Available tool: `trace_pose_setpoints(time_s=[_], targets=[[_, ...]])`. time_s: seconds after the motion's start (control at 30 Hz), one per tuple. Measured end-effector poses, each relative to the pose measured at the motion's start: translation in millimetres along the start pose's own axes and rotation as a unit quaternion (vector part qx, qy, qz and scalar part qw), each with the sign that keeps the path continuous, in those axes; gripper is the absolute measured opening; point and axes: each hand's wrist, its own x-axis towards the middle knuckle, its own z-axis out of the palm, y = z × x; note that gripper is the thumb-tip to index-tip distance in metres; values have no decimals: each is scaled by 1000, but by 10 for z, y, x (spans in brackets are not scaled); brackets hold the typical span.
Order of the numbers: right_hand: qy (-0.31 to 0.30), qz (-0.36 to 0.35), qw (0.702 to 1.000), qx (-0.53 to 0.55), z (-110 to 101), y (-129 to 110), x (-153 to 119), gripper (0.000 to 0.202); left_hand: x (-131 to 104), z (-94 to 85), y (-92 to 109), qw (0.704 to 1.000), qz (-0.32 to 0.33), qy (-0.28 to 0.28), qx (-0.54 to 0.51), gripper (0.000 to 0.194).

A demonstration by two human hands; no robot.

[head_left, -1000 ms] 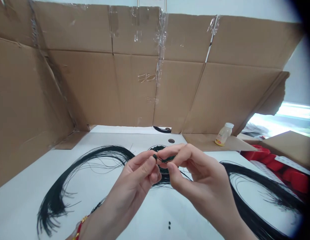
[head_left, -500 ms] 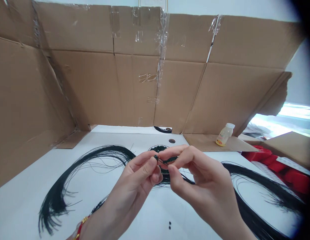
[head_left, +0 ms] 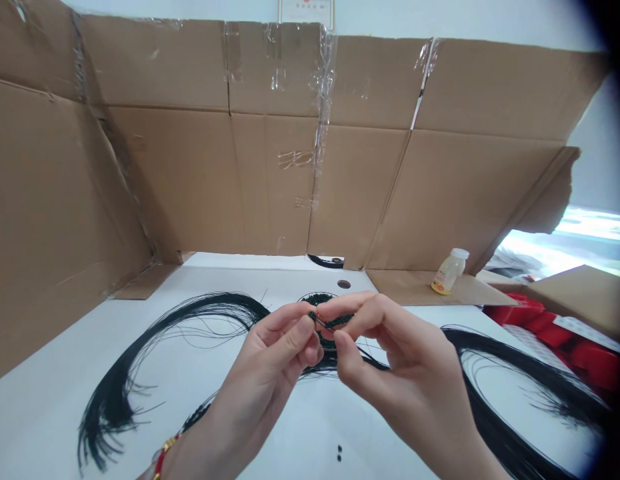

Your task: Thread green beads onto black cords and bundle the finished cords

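Left hand (head_left: 276,353) pinches a small dark bead (head_left: 312,316) above the worktop (head_left: 290,433); right hand (head_left: 397,353) pinches the thin dark cord (head_left: 327,325) beside it. Bead looks light and slippery, cord flexible: both suit a fingertip hold near where they meet.

A pale wall (head_left: 470,19) bears 1 frame (head_left: 306,12) above taped cardboard (head_left: 270,183) lining the back and left of the white worktop (head_left: 290,437); bright light (head_left: 595,220) glares at right.
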Motion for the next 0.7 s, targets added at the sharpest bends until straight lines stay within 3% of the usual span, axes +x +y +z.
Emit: trace_pose_setpoints(time_s=[0.2,0.7], targets=[[8,15,999,35,8,7,23,19,11,-19,0,998,8,33,49,22],[3,-45,999,-1,6,-8,61,18,-3,21,11,999,6,31,41,20]])
